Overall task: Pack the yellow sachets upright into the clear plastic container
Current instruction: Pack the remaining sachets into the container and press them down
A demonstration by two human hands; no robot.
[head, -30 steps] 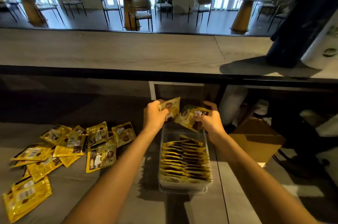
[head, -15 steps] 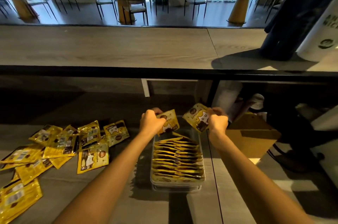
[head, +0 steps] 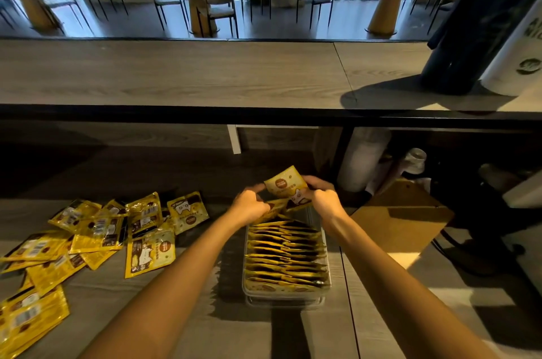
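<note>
Both hands now converged at far end of container [head: 286,295]. Left hand [head: 249,207] pinches sachet [head: 274,206], lowered since a second ago into row. Right hand [head: 322,201] pinches second sachet [head: 286,184] above. Insertion under way; loose pile [head: 102,229] remains.

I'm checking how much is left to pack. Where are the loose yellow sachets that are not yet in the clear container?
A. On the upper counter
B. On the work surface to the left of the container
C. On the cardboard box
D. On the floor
B: the loose sachets lie scattered on the work surface, left of the clear container.
</note>
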